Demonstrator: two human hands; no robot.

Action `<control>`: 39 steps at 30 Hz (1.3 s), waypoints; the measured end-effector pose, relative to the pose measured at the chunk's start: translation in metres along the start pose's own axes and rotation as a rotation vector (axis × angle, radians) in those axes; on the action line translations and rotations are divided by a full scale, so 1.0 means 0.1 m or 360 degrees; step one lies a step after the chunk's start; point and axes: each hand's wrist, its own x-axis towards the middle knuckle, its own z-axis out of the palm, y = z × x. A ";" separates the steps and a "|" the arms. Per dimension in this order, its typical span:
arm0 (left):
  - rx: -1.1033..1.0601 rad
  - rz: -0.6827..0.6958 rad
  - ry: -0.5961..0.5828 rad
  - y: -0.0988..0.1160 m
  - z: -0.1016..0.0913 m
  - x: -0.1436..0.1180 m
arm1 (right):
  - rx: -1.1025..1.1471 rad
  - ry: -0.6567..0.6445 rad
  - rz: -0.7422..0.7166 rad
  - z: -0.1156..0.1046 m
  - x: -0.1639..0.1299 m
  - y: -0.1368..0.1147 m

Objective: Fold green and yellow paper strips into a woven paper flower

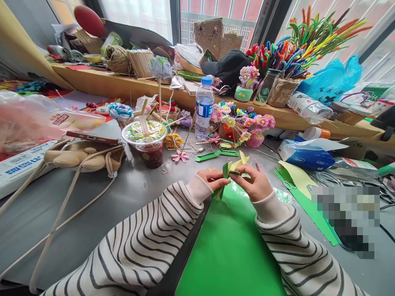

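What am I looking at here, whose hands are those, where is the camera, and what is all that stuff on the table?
One camera, worn on a person's head, looks forward and down at their own striped-sleeved arms. The left hand and right hand together pinch a folded green and yellow paper piece above a green sheet. On the grey table lie a lidded drink cup, a water bottle, small craft flowers, a tissue pack and a phone.
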 end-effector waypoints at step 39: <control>-0.0703 -0.0462 0.0014 0.20 -0.01 -0.02 | -0.0030 0.0393 -0.0504 0.21 -0.09 0.01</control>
